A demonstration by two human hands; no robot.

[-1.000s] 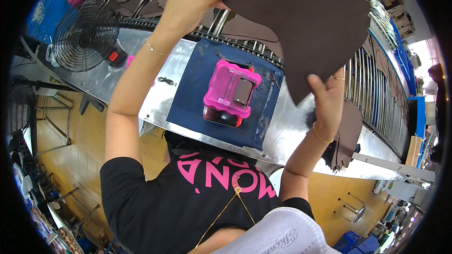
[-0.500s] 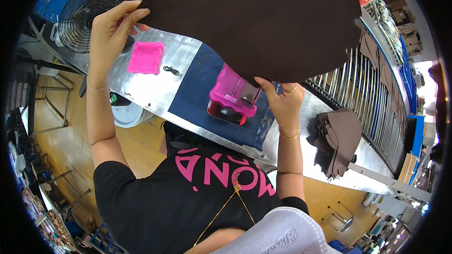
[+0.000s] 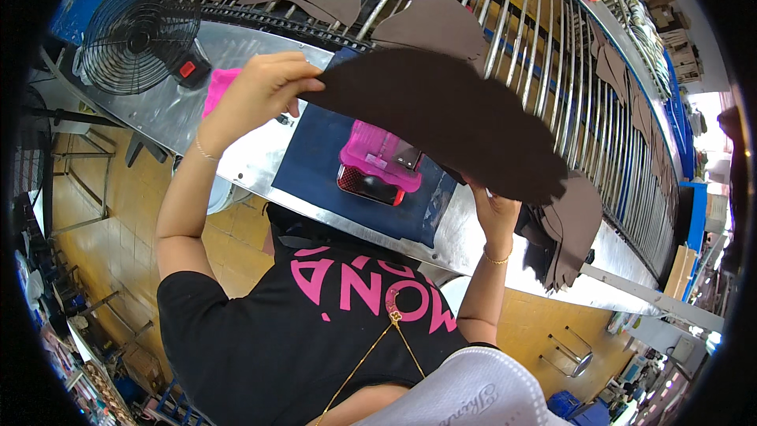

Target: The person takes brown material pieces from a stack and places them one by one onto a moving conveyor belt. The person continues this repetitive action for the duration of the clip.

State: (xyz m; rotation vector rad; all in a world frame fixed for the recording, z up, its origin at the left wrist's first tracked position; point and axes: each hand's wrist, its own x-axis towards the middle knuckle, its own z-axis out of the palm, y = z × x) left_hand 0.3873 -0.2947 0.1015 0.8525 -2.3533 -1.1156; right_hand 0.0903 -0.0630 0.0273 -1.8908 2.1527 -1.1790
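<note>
A dark brown leather-like cut piece point(image 3: 449, 110) with a scalloped right edge is held up over the bench between both hands. At its left tip, my left hand point(image 3: 264, 95) is closed, thumb and fingers pinching the edge. My right hand point(image 3: 497, 213) grips the piece's lower right edge, its fingers partly hidden behind it. Below the piece, a pink tray point(image 3: 374, 154) with small items in it lies on a blue mat point(image 3: 315, 162). A red and black case point(image 3: 367, 188) shows under the tray's near edge. A stack of similar brown pieces point(image 3: 574, 221) lies right of my right hand.
Beyond the metal bench point(image 3: 256, 159) runs a rack of metal rods point(image 3: 552, 87), with several brown cut pieces point(image 3: 434, 24) spread on it. A black wire-caged fan point(image 3: 138, 35) stands at the far left. Behind my left hand, another pink tray point(image 3: 218, 88) is partly hidden.
The brown piece has come down and tilted, so it looks much narrower, and the rack behind it shows. My left hand has moved right and down; my right hand has moved slightly down.
</note>
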